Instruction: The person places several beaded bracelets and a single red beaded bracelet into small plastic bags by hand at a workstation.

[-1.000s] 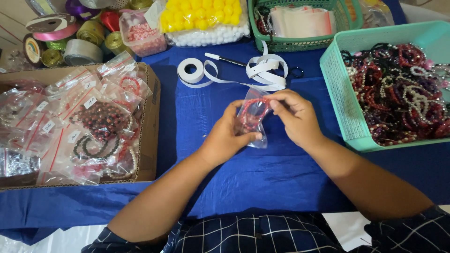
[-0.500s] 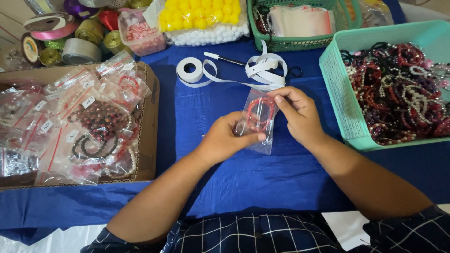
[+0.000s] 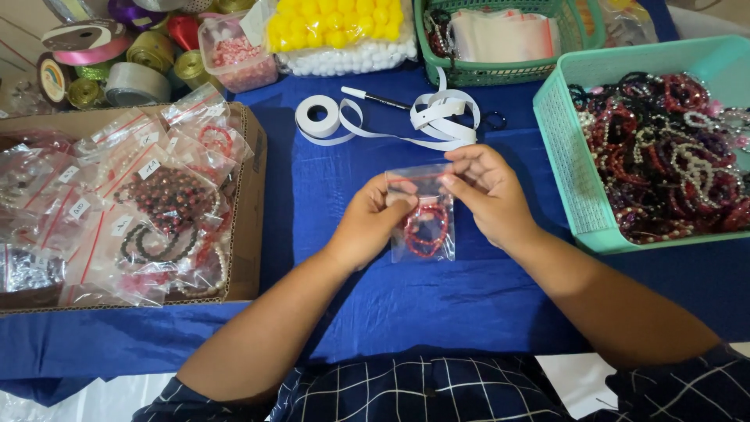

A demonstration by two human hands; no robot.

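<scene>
Over blue tablecloth (image 3: 437,305), left hand (image 3: 373,223) and right hand (image 3: 488,195) pinch shut the clear plastic zip bag (image 3: 426,234), red beaded bracelet (image 3: 426,227) already inside.

Bright, even light from above — soft shadows under the arms, glare on plastic, corners slightly bent.

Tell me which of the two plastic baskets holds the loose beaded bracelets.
The light teal basket at the right edge, beside the right hand, is heaped with loose bracelets. The darker green basket at the top holds flat clear bags.
</scene>
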